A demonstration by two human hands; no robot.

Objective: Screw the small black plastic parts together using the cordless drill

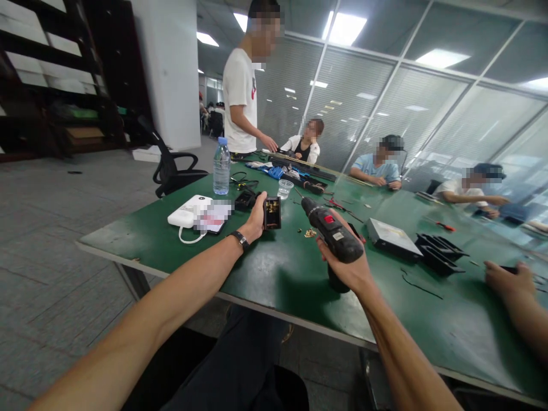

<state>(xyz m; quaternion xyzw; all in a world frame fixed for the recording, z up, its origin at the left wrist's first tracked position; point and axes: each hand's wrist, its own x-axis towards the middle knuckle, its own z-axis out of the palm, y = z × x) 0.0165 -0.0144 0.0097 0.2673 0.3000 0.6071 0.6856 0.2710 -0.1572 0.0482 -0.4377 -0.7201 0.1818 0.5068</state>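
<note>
My left hand (254,220) is closed on a small black box (273,213) whose open face shows brass-coloured metal parts inside. In my right hand (349,268) is a black cordless drill (331,228), gripped by its handle, its bit pointing forward and to the left over the table. The drill and the box are apart. A small pile of brass-coloured pieces (310,233) lies on the green table (257,285) between my hands. Just behind the box stands a clear plastic cup (285,189), and another black piece (246,200) rests beside my left fingers.
To the left are a water bottle (221,168), a white power bank (190,210) with a cable and a phone (214,217). On the right lie a silver-topped box (394,240) and black trays (439,251). A co-worker's hand (509,279) is at the right edge; several people surround the table.
</note>
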